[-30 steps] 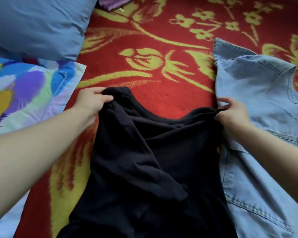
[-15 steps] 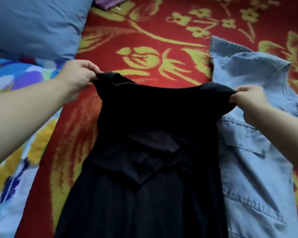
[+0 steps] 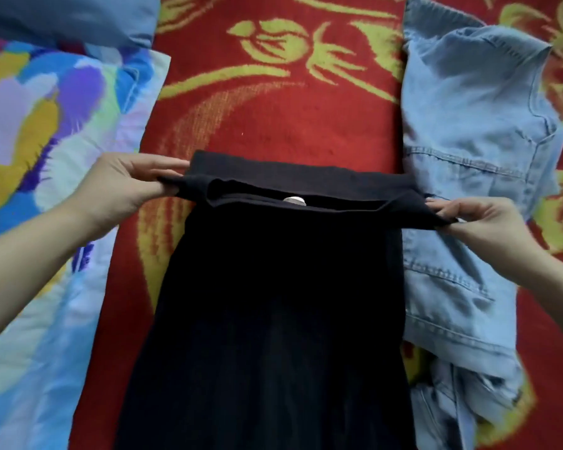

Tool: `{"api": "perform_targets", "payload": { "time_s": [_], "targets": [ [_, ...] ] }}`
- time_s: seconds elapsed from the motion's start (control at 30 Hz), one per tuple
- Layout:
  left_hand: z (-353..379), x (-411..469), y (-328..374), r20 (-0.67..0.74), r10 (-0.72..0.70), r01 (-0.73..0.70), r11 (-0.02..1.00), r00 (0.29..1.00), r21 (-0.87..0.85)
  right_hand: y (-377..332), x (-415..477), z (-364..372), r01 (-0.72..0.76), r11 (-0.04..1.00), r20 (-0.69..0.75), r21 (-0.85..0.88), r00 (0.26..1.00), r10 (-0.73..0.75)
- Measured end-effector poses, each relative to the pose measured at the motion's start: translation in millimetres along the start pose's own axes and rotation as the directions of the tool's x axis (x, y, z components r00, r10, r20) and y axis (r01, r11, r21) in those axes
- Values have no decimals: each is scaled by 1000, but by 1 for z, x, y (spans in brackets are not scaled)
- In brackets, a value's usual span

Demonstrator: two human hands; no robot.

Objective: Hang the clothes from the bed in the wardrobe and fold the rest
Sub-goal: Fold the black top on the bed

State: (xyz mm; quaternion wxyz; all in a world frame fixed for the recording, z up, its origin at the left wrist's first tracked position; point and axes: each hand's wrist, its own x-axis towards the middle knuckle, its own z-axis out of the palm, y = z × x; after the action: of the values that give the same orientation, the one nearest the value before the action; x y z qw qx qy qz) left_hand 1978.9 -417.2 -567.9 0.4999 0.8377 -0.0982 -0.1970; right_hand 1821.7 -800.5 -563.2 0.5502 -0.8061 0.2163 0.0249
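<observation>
at the far left lies a patterned pillowcase (image 3: 46, 131) in blue, purple, yellow and white, with a plain blue pillow (image 3: 72, 17) resting on its upper edge; the left hand (image 3: 127, 186) reaches in over this bedding and pinches the left end of the black garment (image 3: 273, 303), thumb on top and fingers curled beneath the fabric; the black garment is spread flat in the middle of the bed, running from between the two hands down to the bottom edge of the view, its upper band pulled taut from one hand to the other; inside that opening shows a small pale label (image 3: 294, 200), too small and blurred for any writing to be read; no brand can be made out elsewhere; the surface beneath is a red blanket (image 3: 290, 118) woven with yellow-green flowers and curling stems, covering the bed from top to bottom; the right hand (image 3: 478, 219) pinches the right end of the band between thumb and fingertips, held just over a pale blue denim shirt (image 3: 468, 125); that shirt lies crumpled along the black garment's right side, touching its edge, collar toward the top.
</observation>
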Motion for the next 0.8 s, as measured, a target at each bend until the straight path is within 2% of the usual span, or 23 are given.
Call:
{"api": "perform_targets", "payload": {
  "time_s": [0.17,0.27,0.33,0.4,0.47,0.53,0.63,0.8],
  "targets": [
    [13,-65,-17,46,-24,18,990,999,140,32,-55,7,66,966,37,-251,998,-59],
    [19,-101,-30,58,26,-38,977,998,208,45,-87,11,182,907,6,-379,981,-194],
    [21,-125,-42,71,78,-94,962,994,257,51,-110,17,321,796,65,-514,939,-337],
    [21,-143,-53,128,193,-226,913,973,340,56,-133,25,461,637,197,-618,875,-442],
    [22,-161,-63,254,321,-406,787,912,465,65,-152,32,563,475,338,-677,810,-479],
    [25,-176,-74,339,345,-482,672,875,561,78,-167,40,635,360,474,-683,761,-443],
    [30,-194,-86,361,328,-487,615,873,620,89,-177,49,663,329,550,-673,746,-376],
    [25,-201,-82,314,395,-503,618,863,604,85,-178,42,658,324,482,-679,733,-480]
  ]
}}
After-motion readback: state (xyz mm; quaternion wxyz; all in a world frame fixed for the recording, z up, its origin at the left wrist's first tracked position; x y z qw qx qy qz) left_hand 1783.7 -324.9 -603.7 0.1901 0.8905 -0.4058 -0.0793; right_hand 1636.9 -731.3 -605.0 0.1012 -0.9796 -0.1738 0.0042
